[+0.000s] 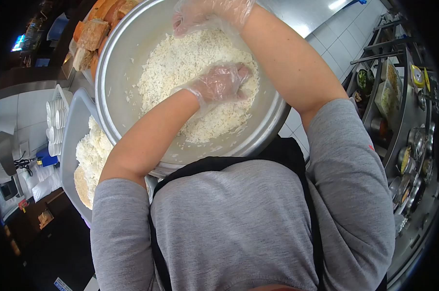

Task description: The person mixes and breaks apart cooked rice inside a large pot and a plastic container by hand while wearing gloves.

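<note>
A large round metal pot (118,104) holds a heap of white, grainy food (166,65) that looks like rice. Both hands are inside it, in clear, loose plastic gloves. My left hand (222,83) lies against the grains right of the middle, its fingers curled downward. What they close on is hidden by the glove and the hand itself. At the far side of the pot, my right hand (195,15) is bent over the heap with its fingers towards the left. The upper frame edge cuts it off, and its grip does not show clearly.
A grey plastic tub (70,140) with white and brownish grainy food (91,150) stands left of the pot. Pieces of bread (93,35) lie behind. Stacked white dishes (57,119) are at the left. Racks with several food containers (387,89) stand at the right.
</note>
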`<move>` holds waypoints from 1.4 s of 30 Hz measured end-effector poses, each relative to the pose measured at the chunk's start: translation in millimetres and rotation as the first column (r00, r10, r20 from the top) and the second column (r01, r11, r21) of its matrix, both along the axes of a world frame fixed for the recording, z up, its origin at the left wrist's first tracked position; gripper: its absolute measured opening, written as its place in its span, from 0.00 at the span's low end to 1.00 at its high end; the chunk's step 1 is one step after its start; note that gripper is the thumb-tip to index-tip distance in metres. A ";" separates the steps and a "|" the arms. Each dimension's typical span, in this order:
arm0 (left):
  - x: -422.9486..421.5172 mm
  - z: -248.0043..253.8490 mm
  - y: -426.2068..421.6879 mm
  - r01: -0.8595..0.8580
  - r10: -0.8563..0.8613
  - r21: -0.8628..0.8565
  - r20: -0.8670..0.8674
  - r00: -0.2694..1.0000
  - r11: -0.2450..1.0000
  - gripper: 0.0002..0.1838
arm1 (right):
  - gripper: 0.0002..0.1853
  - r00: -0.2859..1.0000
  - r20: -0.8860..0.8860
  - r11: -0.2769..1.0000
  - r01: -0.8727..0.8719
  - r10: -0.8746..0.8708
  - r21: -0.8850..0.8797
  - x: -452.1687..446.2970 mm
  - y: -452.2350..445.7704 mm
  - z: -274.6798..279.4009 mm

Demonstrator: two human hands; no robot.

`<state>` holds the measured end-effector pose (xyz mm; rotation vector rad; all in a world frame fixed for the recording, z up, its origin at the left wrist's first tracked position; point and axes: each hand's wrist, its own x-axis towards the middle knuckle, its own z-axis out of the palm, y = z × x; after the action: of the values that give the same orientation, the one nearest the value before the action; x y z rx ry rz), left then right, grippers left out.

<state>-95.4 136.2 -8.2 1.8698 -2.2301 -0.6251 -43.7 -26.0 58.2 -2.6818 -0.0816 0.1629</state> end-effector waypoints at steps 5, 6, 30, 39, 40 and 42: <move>-0.4 -8.6 -6.9 0.015 -0.015 0.004 0.014 1.000 1.000 0.39 | 0.24 1.000 0.002 1.000 -0.001 0.001 0.005 -2.4 2.9 0.9; -0.9 -9.7 -7.4 0.003 -0.003 -0.004 0.030 1.000 1.000 0.38 | 0.23 1.000 -0.001 1.000 0.001 -0.001 0.005 -3.4 3.0 1.2; 7.2 4.3 -10.9 -0.221 0.248 -0.121 0.298 0.922 0.968 0.44 | 0.23 1.000 -0.005 0.999 0.013 -0.013 0.029 -8.2 -0.8 2.0; 289.0 146.1 108.5 -0.827 0.492 -0.273 -0.697 0.522 0.491 0.17 | 0.23 0.998 -0.047 0.999 0.047 -0.048 -0.007 -21.1 6.6 20.6; 301.0 142.8 90.3 -0.812 0.503 -0.286 -0.667 0.549 0.508 0.18 | 0.23 0.998 -0.047 0.999 0.046 -0.046 -0.006 -20.2 6.6 19.2; 326.6 132.9 56.9 -0.770 0.538 -0.347 -0.562 0.628 0.536 0.19 | 0.22 0.999 -0.041 1.000 0.028 -0.028 0.012 -13.8 3.2 13.7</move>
<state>231.2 193.2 124.7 1.8398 -1.0788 -0.1293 -57.5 -22.8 71.8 -2.6644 -0.0320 0.2082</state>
